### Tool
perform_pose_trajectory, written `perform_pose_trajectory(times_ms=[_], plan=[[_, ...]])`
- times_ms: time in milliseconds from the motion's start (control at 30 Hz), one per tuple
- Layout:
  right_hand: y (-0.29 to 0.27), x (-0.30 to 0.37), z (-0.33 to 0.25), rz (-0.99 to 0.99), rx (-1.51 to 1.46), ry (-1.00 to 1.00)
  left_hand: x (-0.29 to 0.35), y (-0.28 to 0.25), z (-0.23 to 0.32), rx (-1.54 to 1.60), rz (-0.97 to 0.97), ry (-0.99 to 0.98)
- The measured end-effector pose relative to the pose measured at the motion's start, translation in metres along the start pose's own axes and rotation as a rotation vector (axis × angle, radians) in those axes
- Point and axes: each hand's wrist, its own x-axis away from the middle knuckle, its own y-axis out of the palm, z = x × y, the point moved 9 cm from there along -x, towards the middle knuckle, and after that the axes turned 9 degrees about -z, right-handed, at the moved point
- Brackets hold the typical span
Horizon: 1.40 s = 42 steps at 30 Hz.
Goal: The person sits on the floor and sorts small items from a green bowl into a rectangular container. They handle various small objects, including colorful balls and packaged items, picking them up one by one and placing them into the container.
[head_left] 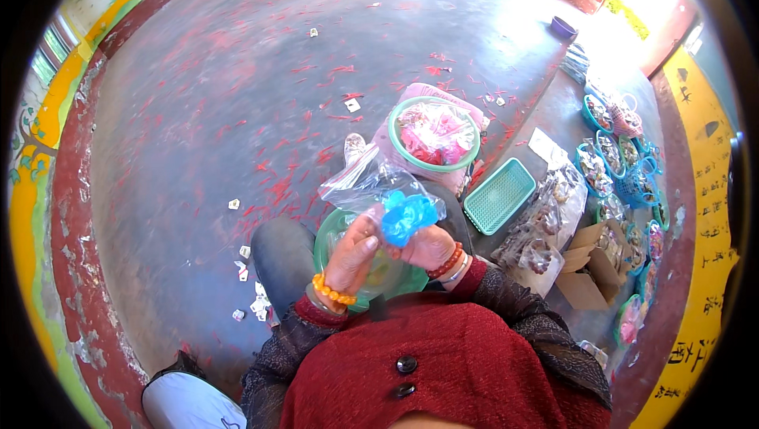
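My left hand (353, 257), with an orange bead bracelet at the wrist, is closed on a clear plastic bag (360, 185) that fans out up and away from me. A bright blue, flower-shaped piece (407, 219) stands above my right hand (429, 249), whose fingers are closed beneath it. The piece's lower end is hidden by my fingers, and whether it lies inside the bag or against it is unclear. Under both hands, a green basin (322, 244) rests on my lap, with something pale inside that is mostly covered.
A pale green basket (477, 143) of pink wrapped pieces stands ahead on a pink support (385, 144). To the right are a green rectangular tray (514, 178), a cardboard box (579, 285) and several filled baskets (639, 185). Red scraps litter the floor.
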Motion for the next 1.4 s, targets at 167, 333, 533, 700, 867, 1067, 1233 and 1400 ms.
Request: perform_pose_trajectory(times_ms=[167, 333, 533, 700, 867, 1067, 1233, 1400], plan=[[-0.001, 0.000, 0.018, 0.071, 0.135, 0.096, 0.004, -0.004, 0.000, 0.088, 0.128, 0.017], [-0.030, 0.018, 0.007, 0.326, 0.400, 0.252, 0.015, -0.021, 0.001, 0.198, 0.294, 0.083], [-0.043, 0.022, -0.029, 0.331, 0.366, 0.164, 0.021, -0.030, -0.010, 0.263, 0.360, -0.009], [-0.023, 0.017, -0.017, 0.164, 0.467, 0.228, 0.023, -0.033, -0.030, 0.214, 0.348, -0.158], [-0.035, 0.016, -0.013, 0.393, 0.370, 0.132, 0.020, -0.026, -0.026, 0.153, 0.387, -0.112], [-0.032, 0.014, -0.018, 0.408, 0.366, 0.036, 0.028, -0.044, -0.021, 0.004, 0.464, -0.032], [-0.015, 0.011, -0.028, 0.376, 0.433, -0.041, 0.025, -0.035, -0.003, -0.069, 0.413, 0.079], [-0.025, 0.013, -0.029, 0.431, 0.465, -0.070, 0.021, -0.024, -0.003, 0.049, 0.411, 0.036]])
